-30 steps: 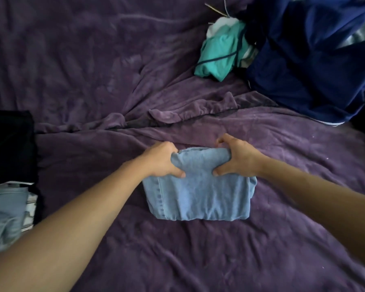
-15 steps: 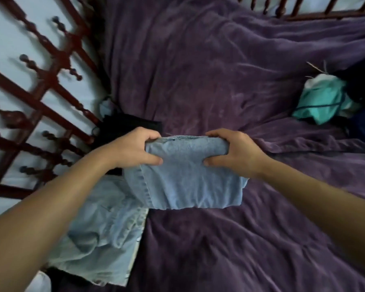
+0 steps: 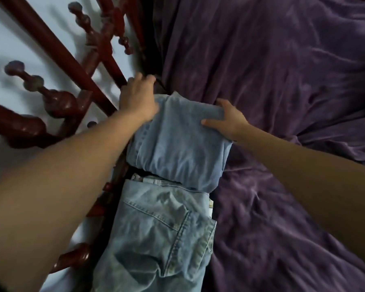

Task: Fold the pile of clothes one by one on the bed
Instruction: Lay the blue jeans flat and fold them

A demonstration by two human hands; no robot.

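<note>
Domestic bedroom. Evidence: a bed (image 3: 282,81) spread in crumpled purple plush; a dark red turned-wood bedstead (image 3: 60,103) with knobbed spindles against a pale wall (image 3: 9,39); folded jeans (image 3: 177,148) laid along the bed's edge beside the bedstead.

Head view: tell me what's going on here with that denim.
A person has both hands on a folded denim garment at the edge of the bed, beside the red wooden railing. The right hand grips its far right edge, thumb on top. The left hand is on its far left corner, blurred. Its near edge overlaps another pair of jeans lying along the purple bedspread.
</note>
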